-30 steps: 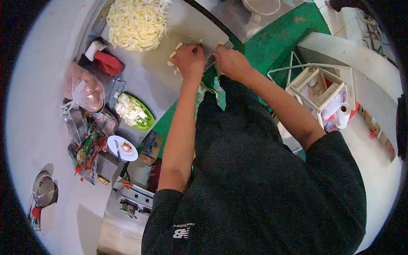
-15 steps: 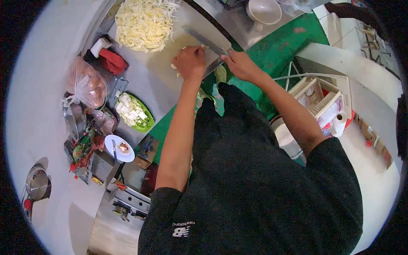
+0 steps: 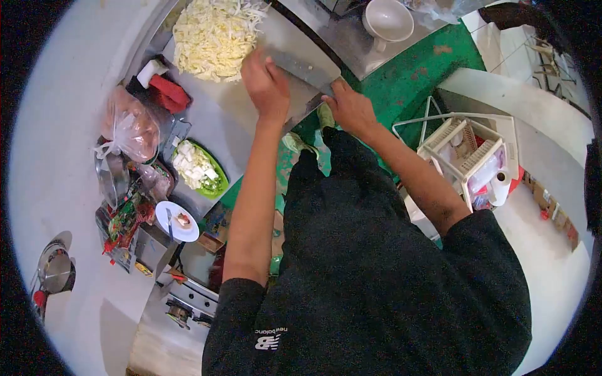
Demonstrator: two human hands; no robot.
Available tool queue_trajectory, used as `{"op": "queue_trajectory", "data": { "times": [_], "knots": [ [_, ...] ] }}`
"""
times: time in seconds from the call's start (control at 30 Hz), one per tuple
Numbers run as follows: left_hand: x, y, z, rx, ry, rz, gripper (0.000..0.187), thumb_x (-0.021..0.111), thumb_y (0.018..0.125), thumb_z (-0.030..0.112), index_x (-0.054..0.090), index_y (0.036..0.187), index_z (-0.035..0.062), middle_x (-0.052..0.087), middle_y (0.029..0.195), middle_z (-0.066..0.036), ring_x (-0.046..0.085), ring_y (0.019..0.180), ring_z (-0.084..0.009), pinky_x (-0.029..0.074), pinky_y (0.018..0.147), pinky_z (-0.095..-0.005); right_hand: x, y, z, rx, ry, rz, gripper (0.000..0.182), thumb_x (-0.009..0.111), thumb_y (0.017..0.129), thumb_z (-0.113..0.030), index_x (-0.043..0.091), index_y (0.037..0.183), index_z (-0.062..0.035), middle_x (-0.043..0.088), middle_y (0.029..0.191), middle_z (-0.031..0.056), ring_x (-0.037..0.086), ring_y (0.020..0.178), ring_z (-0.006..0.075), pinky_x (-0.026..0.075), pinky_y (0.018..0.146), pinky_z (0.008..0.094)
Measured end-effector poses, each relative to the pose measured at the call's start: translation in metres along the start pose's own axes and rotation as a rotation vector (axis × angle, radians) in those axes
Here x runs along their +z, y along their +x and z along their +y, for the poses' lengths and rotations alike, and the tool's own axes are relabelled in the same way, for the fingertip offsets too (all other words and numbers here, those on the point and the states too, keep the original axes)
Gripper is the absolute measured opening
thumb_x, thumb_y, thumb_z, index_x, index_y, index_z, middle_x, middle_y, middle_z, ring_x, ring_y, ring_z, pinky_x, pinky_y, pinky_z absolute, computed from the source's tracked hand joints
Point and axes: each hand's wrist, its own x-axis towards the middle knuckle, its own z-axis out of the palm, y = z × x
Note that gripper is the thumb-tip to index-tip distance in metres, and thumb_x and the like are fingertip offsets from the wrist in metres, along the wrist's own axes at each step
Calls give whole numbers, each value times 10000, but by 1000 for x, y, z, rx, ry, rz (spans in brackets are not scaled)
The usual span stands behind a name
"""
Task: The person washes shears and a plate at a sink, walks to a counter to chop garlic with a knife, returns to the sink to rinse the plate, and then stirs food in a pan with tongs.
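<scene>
My right hand is closed around the handle of a wide-bladed knife. Its blade points left over the cutting surface, with small pale specks on the metal. Beside the blade's far end is my left hand, fingers curled and thumb drawn in. The fingertips are blurred and partly hidden, so what they hold cannot be made out. A large heap of shredded cabbage lies just beyond my left hand.
Left of the cutting surface are a green dish of white cubes, a red cloth, a tied plastic bag and a white plate. A white bowl stands at the top right, and a cream basket at right.
My left hand has moved up and left, toward the cabbage. The knife has shifted slightly with my right hand, its blade showing broader. Small pale pieces beside my left hand no longer show there.
</scene>
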Motion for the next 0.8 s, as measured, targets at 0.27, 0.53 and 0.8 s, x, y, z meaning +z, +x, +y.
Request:
{"op": "queue_trajectory", "data": {
  "times": [0.27,0.53,0.8],
  "knots": [
    [74,38,-5,242,-115,-2,321,495,850,-59,505,1170,-48,541,1175,-248,491,1122,-436,390,986,-488,13,-4,0,52,29,-28,417,530,965,-343,454,1213,-17,633,1028,216,654,824,437,543,662,509],
    [82,35,4,154,49,25,324,506,868,0,487,1180,-84,487,1250,-300,458,1186,-458,359,1032,-506,12,-2,-11,135,25,-111,458,550,952,-344,452,1220,14,642,985,228,667,785,415,547,636,491],
    [96,27,-9,95,184,-69,387,492,925,69,426,1277,-76,398,1374,-277,389,1278,-450,324,1069,-516,19,2,-7,49,41,4,345,568,943,-335,481,991,-4,657,719,206,660,641,404,531,535,481]
  ]
}}
